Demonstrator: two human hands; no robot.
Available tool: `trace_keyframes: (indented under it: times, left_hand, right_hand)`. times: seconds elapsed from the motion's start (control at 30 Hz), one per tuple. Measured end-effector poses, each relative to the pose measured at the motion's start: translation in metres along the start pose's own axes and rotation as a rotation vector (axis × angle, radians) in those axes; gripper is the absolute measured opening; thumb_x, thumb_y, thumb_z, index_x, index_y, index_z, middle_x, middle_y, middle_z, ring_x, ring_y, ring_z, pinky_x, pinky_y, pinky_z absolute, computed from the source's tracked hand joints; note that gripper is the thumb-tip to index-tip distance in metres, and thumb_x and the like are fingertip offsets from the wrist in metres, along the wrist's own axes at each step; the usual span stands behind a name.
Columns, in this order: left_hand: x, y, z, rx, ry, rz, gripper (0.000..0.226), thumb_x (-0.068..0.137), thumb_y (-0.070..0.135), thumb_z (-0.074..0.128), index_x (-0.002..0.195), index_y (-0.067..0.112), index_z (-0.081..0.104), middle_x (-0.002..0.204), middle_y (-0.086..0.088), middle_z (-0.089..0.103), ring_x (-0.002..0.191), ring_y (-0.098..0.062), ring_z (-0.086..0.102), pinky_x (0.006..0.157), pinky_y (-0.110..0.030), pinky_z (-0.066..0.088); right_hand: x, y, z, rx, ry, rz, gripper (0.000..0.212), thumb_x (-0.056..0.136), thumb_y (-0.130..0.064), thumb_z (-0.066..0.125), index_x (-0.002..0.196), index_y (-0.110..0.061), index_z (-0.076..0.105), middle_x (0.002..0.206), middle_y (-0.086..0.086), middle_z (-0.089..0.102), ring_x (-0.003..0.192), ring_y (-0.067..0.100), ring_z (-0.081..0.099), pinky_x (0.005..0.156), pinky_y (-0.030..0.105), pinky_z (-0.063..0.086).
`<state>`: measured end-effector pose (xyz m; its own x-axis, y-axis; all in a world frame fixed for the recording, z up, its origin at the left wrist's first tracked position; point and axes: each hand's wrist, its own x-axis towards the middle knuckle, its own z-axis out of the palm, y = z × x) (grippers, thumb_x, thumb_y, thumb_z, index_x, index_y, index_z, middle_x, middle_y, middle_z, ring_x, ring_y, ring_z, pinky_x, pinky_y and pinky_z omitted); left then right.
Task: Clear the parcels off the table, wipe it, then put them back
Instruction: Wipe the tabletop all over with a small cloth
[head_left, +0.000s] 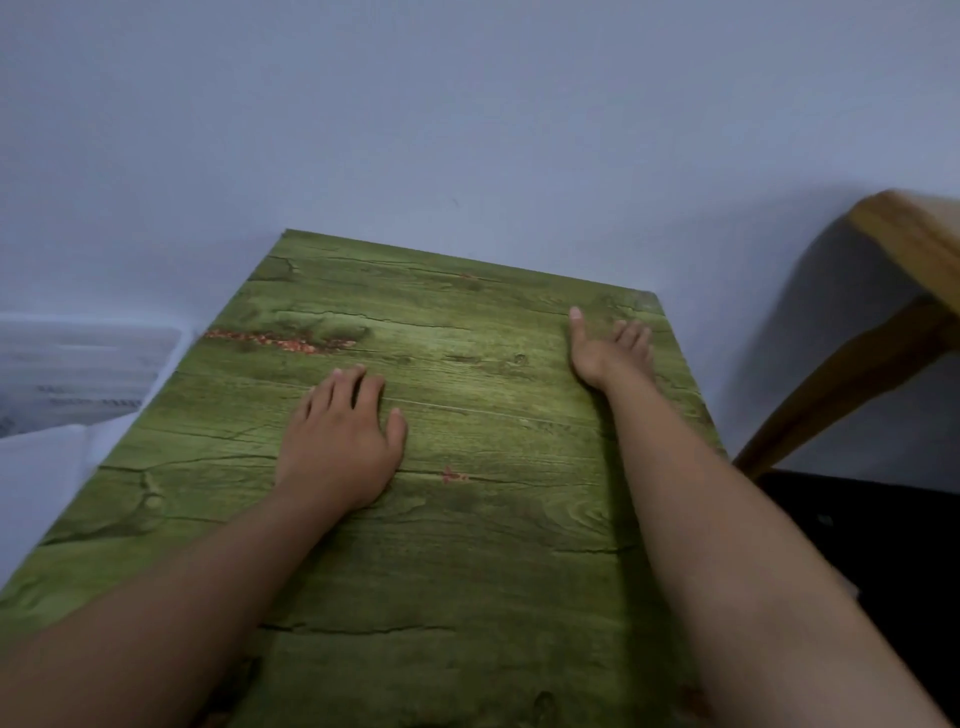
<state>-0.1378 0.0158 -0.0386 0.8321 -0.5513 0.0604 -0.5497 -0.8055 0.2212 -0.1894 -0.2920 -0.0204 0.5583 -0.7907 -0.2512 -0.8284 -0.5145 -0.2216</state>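
Observation:
The table has a green wood-grain top that fills the middle of the head view, its far edge against a pale wall. My left hand lies palm down on the middle of the top, fingers relaxed and spread, holding nothing. Near the far right corner my right hand rests on the surface, thumb stretched forward and fingers slightly bent, with nothing in it. No parcel and no cloth is in view.
A wooden piece of furniture juts in at the right, close to the table's right edge, with a dark area below it. White bedding or fabric lies along the table's left side. The wall stands behind.

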Motion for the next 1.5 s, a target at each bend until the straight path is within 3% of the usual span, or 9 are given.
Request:
trace_keyframes:
  times: [0.13,0.2,0.43,0.53,0.7,0.97,1.2,1.4,1.5]
  left_hand:
    - [0.0,0.001,-0.001,-0.008,0.008,0.011,0.057,0.098,0.048,0.024,0.148,0.021,0.029,0.158,-0.004,0.023,0.146,-0.021,0.017,0.119,-0.04,0.015]
    - [0.0,0.002,0.0,-0.012,0.016,0.004,0.056,0.098,0.048,0.024,0.148,0.021,0.029,0.158,-0.004,0.023,0.146,-0.021,0.017,0.119,-0.04,0.015]
    - [0.002,0.0,0.003,-0.004,0.018,0.006,0.056,0.098,0.048,0.025,0.148,0.021,0.028,0.157,-0.003,0.024,0.146,-0.021,0.017,0.119,-0.04,0.016]
    - [0.0,-0.001,0.003,-0.009,0.035,-0.001,0.055,0.098,0.048,0.025,0.147,0.021,0.03,0.157,-0.003,0.026,0.146,-0.02,0.018,0.119,-0.039,0.016]
    - [0.0,0.002,0.004,-0.016,0.04,0.008,0.055,0.099,0.047,0.026,0.146,0.021,0.031,0.157,-0.004,0.025,0.146,-0.021,0.018,0.118,-0.04,0.015]
    - [0.001,-0.002,0.004,-0.013,0.03,0.006,0.057,0.098,0.049,0.024,0.148,0.021,0.028,0.158,-0.004,0.023,0.147,-0.02,0.015,0.119,-0.039,0.013]
    - [0.001,-0.003,0.005,-0.003,0.061,0.017,0.056,0.098,0.048,0.027,0.146,0.021,0.032,0.156,-0.004,0.027,0.145,-0.021,0.019,0.118,-0.039,0.016]
    - [0.001,-0.001,0.004,-0.001,0.066,0.014,0.054,0.098,0.048,0.029,0.144,0.021,0.035,0.155,-0.005,0.03,0.144,-0.021,0.024,0.117,-0.04,0.019]
    - [-0.001,0.0,0.003,-0.01,0.061,0.016,0.053,0.098,0.046,0.029,0.143,0.02,0.036,0.154,-0.005,0.031,0.144,-0.021,0.023,0.117,-0.04,0.019]
  right_hand:
    - [-0.012,0.025,0.008,-0.192,-0.024,-0.423,0.093,0.084,-0.077,-0.004,0.154,-0.015,-0.007,0.16,0.002,-0.015,0.147,0.021,-0.015,0.118,0.043,-0.004]
    - [-0.006,0.046,-0.003,-0.204,-0.056,-0.483,0.087,0.088,-0.072,0.0,0.155,-0.017,-0.005,0.161,0.0,-0.013,0.147,0.018,-0.014,0.12,0.043,-0.001]
    - [0.01,-0.006,-0.003,-0.013,0.021,0.041,0.098,0.087,-0.077,-0.001,0.153,-0.005,-0.007,0.161,0.015,-0.012,0.148,0.028,-0.014,0.12,0.043,-0.007]
    - [-0.008,-0.031,0.018,-0.081,0.037,-0.124,0.098,0.086,-0.077,-0.005,0.153,-0.006,-0.008,0.16,0.014,-0.014,0.148,0.028,-0.014,0.117,0.042,-0.007]
    - [-0.017,0.013,0.006,-0.176,-0.051,-0.546,0.082,0.091,-0.068,0.001,0.154,-0.015,-0.004,0.161,0.003,-0.011,0.147,0.016,-0.012,0.115,0.035,-0.004]
    - [0.003,-0.024,0.009,-0.024,-0.001,-0.07,0.093,0.089,-0.072,-0.003,0.153,-0.005,-0.006,0.161,0.014,-0.013,0.148,0.027,-0.014,0.12,0.044,-0.006]
    - [-0.028,0.008,0.013,-0.237,-0.064,-0.662,0.084,0.088,-0.068,-0.001,0.154,-0.017,-0.006,0.16,0.001,-0.014,0.147,0.015,-0.014,0.12,0.04,-0.004]
    - [0.001,-0.013,0.007,-0.106,0.031,-0.183,0.093,0.087,-0.074,-0.004,0.154,-0.009,-0.004,0.162,0.012,-0.01,0.149,0.026,-0.011,0.12,0.045,-0.003]
    - [-0.016,-0.044,0.024,-0.124,0.017,-0.241,0.099,0.083,-0.079,-0.008,0.153,-0.009,-0.007,0.159,0.012,-0.015,0.147,0.028,-0.014,0.12,0.046,-0.004]
